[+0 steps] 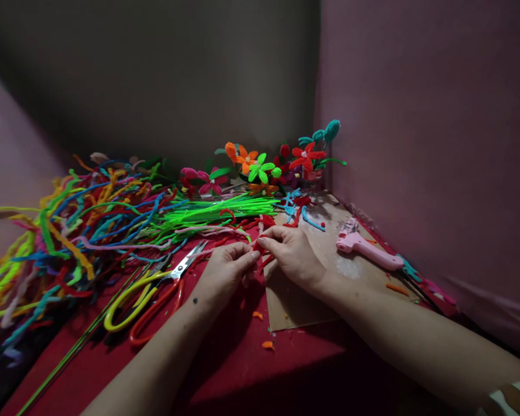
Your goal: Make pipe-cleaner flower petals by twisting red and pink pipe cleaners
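My left hand (227, 268) and my right hand (292, 254) meet over the red cloth, fingertips pinched together on a red pipe cleaner (258, 242). Both hands are closed on it. The piece runs between the two pinches and is partly hidden by my fingers. Just left of my left hand lie two pairs of scissors (156, 294), one with yellow handles and one with orange handles. A cardboard sheet (325, 254) lies under and beyond my right hand.
A big heap of coloured pipe cleaners (82, 231) fills the left side. A bundle of green ones (216, 211) lies ahead. Finished pipe-cleaner flowers (260, 167) stand at the back. A pink glue gun (366, 248) rests on the right by the wall.
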### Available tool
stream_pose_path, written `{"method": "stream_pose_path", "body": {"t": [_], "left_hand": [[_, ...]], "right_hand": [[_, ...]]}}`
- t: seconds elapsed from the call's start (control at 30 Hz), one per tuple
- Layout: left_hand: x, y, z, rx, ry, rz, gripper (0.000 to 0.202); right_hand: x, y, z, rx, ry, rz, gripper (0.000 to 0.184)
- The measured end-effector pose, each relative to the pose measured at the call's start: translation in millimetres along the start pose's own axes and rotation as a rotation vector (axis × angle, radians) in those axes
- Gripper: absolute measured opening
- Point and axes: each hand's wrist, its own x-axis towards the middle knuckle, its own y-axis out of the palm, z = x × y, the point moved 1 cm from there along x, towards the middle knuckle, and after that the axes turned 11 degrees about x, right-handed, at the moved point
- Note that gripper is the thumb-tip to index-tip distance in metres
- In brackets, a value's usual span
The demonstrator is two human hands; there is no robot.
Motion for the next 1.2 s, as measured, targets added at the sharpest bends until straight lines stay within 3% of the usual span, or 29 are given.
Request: {"method": "stream_pose_path", "body": {"t": [0.07, 0.13, 0.27, 0.37, 0.53, 0.6, 0.73, 0.9, 1.1, 1.2], "left_hand": [[0, 3.3, -1, 0.043, 0.04, -0.057, 0.022], [1, 5.3, -1, 0.066, 0.063, -0.083, 0.022], [1, 4.6, 2, 0.02, 0.03, -0.021, 0.023], [0, 2.3, 3, -0.031, 0.022, -0.059, 0.024], [-1, 0.6, 3, -0.044, 0.011, -0.09, 0.023], [0, -2.2, 3, 0.011, 0.004, -0.096, 0.022], [3, -12.6, 2, 0.089, 0.089, -0.289, 0.028], [3, -16.0, 1, 0.016, 0.125, -0.19, 0.019], [5, -14.4, 3, 0.024, 0.154, -0.214, 0.014], [3, -12.1, 5, 0.182, 0.312, -0.294, 0.008]], "right_hand": [[-1, 0, 1, -0.132, -0.154, -0.057, 0.014], [-2, 0, 3, -0.144, -0.176, -0.08, 0.015], [1, 0, 6, 0.07, 0.048, -0.063, 0.018], [4, 0, 3, 0.275, 0.149, -0.017, 0.02], [2, 5, -6, 0.505, 0.251, 0.183, 0.019], [1, 5, -7, 0.485, 0.244, 0.177, 0.02], [1, 3, -3, 0.303, 0.216, 0.106, 0.022], [-3, 6, -2, 0.229, 0.255, 0.254, 0.025], [-4, 9, -5, 0.13, 0.26, 0.279, 0.029], [-5, 10, -7, 0.142, 0.314, 0.247, 0.026]]}}
